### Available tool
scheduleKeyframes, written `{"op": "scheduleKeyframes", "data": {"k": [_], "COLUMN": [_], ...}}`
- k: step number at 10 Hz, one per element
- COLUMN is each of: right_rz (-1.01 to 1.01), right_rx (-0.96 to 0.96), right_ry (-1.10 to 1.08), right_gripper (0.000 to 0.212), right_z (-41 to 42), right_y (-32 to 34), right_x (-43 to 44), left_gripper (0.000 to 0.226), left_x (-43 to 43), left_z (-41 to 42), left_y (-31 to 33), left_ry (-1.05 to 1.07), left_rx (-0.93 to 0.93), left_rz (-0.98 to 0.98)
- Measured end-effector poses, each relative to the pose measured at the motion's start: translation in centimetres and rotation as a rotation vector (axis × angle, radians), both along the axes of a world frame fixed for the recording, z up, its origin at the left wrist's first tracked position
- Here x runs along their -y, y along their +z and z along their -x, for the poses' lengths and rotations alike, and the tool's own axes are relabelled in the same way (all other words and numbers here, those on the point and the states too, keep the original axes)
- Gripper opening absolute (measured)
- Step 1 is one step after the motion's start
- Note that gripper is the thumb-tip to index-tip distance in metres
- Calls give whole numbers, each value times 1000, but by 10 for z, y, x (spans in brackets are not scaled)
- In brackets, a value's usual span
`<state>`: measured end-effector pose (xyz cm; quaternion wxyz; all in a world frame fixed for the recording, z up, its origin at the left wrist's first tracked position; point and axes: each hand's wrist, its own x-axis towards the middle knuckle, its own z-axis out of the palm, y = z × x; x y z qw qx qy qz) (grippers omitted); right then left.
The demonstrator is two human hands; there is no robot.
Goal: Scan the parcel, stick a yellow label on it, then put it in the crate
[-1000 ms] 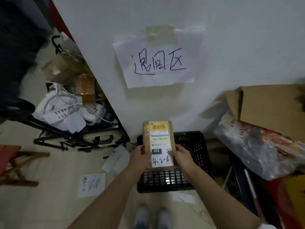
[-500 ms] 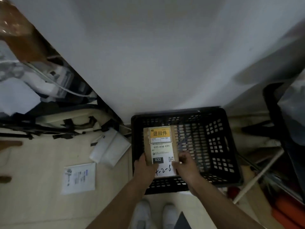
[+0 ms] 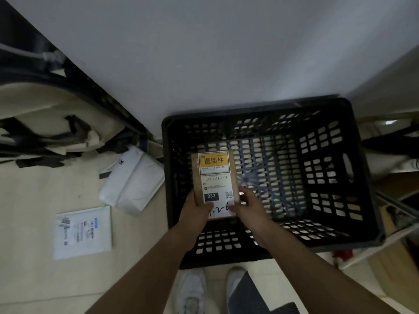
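A small brown cardboard parcel [image 3: 215, 184] is held flat inside the black slatted plastic crate [image 3: 360, 177], over its left half. A yellow label [image 3: 213, 162] sits at the parcel's far end, above a white shipping label marked 032. My left hand [image 3: 196, 211] grips the parcel's near left corner, and my right hand [image 3: 246, 206] grips its near right corner. The thumbs cover part of the handwritten number. The crate's mesh floor shows bare around the parcel; whether the parcel touches it I cannot tell.
The crate stands on the floor against a white wall [image 3: 215, 53]. Left of it lie a white padded mailer [image 3: 133, 181] and a printed sheet [image 3: 82, 232]. A folded beige cart [image 3: 45, 123] is at far left, metal bars [image 3: 396, 207] at right. My white shoes [image 3: 192, 291] stand below the crate.
My view has tilted down and come closer to the crate. Both hands have carried the parcel from in front of the wall down into the crate.
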<state>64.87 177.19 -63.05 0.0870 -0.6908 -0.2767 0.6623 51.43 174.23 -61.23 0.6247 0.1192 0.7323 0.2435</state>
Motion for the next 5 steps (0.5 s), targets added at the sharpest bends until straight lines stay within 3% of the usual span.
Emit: {"op": "scheduleKeyframes", "data": {"k": [1, 4, 5], "right_rz": [35, 151, 122], "right_rx": [-65, -49, -43], "right_ry": [49, 104, 98], "right_gripper": [55, 17, 17], "right_z": [1, -1, 0], "right_y": [-9, 12, 48], "right_x": [-2, -2, -4], "left_gripper": [62, 15, 20], "left_x": [-1, -2, -7], "left_z": [1, 7, 7], "left_y": [-11, 0, 26], "left_ry": [-35, -22, -8], "left_rx": [34, 48, 17], "left_rz": [-32, 150, 121]}}
